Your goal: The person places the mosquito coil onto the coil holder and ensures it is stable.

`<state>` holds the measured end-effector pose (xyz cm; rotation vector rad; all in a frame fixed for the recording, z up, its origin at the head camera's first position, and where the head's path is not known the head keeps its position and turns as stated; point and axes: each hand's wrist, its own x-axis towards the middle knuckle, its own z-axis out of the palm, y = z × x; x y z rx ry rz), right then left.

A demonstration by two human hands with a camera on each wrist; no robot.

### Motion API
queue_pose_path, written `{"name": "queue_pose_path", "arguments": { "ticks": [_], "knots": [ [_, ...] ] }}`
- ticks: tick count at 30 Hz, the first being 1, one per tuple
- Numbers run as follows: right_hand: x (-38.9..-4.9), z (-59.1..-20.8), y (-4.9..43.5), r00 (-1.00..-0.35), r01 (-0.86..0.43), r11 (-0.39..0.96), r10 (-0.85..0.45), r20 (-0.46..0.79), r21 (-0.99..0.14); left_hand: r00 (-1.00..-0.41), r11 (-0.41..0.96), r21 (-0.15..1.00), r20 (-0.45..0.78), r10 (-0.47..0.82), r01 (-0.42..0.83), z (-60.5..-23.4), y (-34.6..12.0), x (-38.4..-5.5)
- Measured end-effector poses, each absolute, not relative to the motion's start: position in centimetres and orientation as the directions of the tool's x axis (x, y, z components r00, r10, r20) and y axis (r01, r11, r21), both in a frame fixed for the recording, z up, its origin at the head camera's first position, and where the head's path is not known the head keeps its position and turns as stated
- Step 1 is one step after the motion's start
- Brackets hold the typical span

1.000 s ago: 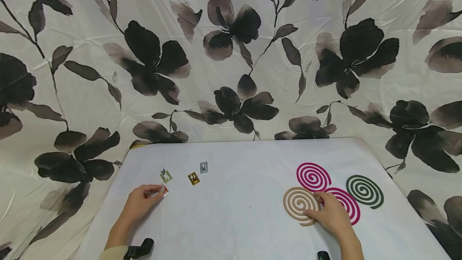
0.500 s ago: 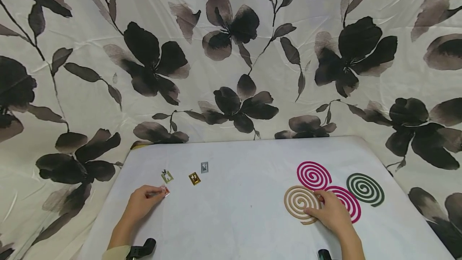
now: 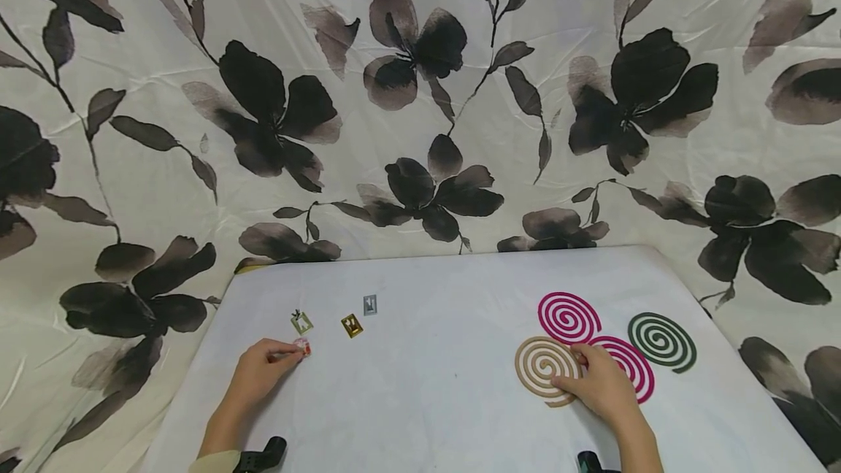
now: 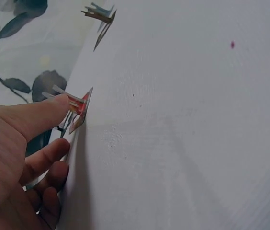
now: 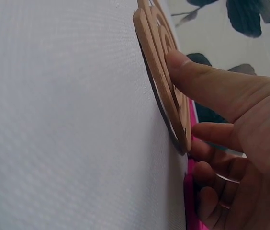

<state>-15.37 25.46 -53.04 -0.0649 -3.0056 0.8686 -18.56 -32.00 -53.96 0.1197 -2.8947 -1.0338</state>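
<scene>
The left hand pinched a red coil stand at 9 o'clock on the tabletop; the right hand pinched a tan mosquito coil at 3 o'clock by its rim, probably for purchase.

The right hand hides part of the lower magenta spiral from me. My right-wrist view crops the tan spiral.
</scene>
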Motion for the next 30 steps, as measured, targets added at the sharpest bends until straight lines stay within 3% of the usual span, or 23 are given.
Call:
{"name": "queue_pose_path", "arguments": {
  "ticks": [30],
  "knots": [
    [-15.8, -52.9, 25.6, -0.999, 0.041, 0.847, 0.037, -0.019, -0.529, -0.997, 0.745, 0.667, 0.037, -0.060, -0.020, -54.0, -28.3, -17.1]
  ]
}}
